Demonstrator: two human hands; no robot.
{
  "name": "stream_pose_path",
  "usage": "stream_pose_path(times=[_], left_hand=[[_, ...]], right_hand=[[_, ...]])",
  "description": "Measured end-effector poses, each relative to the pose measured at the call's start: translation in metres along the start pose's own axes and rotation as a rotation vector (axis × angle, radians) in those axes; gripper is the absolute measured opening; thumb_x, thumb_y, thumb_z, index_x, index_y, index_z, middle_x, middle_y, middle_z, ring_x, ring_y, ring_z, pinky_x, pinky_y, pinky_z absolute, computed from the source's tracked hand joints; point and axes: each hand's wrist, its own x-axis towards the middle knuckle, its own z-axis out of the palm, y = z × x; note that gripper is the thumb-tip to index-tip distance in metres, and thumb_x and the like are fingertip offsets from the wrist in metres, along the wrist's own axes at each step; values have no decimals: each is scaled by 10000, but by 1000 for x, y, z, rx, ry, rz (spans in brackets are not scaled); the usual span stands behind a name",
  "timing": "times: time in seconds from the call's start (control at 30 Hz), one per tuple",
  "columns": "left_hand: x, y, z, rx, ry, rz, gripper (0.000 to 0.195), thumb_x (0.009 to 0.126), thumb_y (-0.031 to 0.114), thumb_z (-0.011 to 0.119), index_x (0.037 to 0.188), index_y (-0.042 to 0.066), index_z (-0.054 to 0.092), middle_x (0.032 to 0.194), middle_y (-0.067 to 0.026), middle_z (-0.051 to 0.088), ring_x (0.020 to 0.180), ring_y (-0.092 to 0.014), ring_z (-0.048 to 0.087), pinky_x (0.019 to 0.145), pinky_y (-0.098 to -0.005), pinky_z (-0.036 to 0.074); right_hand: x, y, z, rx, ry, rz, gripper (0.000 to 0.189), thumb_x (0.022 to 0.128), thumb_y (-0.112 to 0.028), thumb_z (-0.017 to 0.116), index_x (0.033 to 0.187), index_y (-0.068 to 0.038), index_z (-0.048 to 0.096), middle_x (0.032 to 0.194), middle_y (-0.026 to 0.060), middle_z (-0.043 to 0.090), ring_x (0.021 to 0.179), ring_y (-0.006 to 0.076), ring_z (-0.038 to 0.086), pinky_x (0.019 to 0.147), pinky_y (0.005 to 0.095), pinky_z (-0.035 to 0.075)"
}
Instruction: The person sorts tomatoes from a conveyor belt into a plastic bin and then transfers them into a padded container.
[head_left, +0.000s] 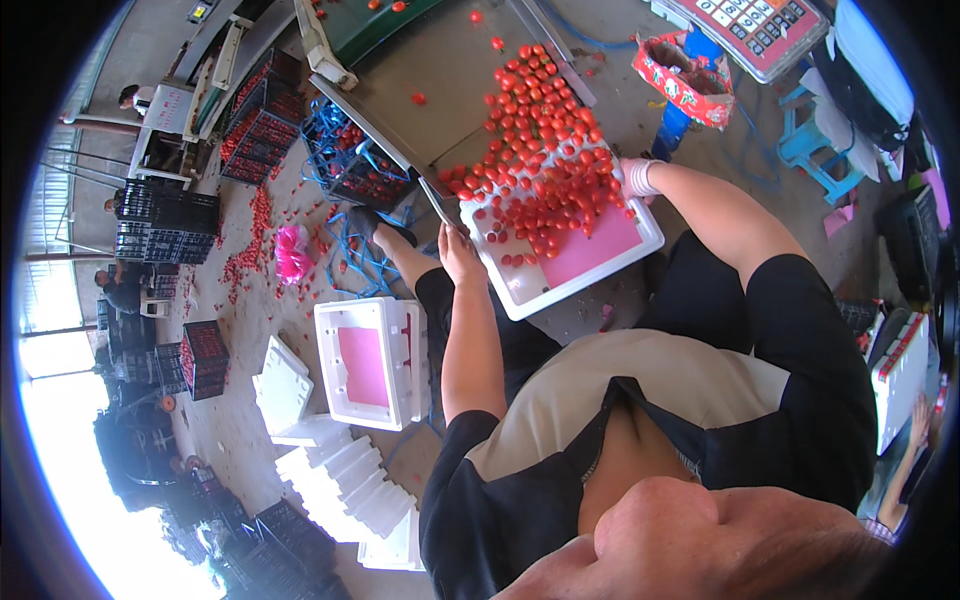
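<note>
Small red tomatoes (529, 97) lie across a metal sorting chute (442, 82) and spill over its lower edge into a white foam box (585, 283). The box is tilted beneath that edge, and its pink liner (589, 251) shows on the near side. My left hand (457, 253) is closed around the near end of a narrow metal plate (436, 196) at the chute's left side, close to the box's left rim. My right hand (637, 178), banded at the wrist, grips the box's right rim; its fingers are partly hidden.
On the left stand a pink-lined foam box (371, 416), stacked foam lids (337, 480) and a black crate (375, 187) with blue straps. Loose tomatoes (251, 240) litter the floor. A red carton (709, 101), a scale keypad (750, 22) and a blue stool (810, 146) are right. Other people work nearby.
</note>
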Motion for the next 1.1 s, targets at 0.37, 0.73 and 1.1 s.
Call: stream_pose_path(times=[0.37,0.73,1.1], left_hand=[[-8,25,-3,85,-94,86,308,942,85,538,1248,51,533,881,-21,605,782,-81,568,629,-203,437],[5,118,68,-23,-177,279,426,979,192,564,1367,69,440,1065,-53,624,911,-123,601,785,-231,475],[-49,18,17,560,-157,341,320,956,175,573,1202,-29,563,1091,-111,639,1001,-169,598,862,-293,476]], right_hand=[[-28,-14,-4,-128,33,19,666,731,-68,729,1295,-44,376,979,186,644,787,328,691,524,408,582],[-30,-29,15,-346,62,-424,788,716,-182,677,1426,-98,345,1029,193,657,975,352,643,832,422,517],[-243,-65,-5,-279,-35,-972,322,795,-250,608,1062,-70,619,877,181,672,896,351,654,767,434,517]])
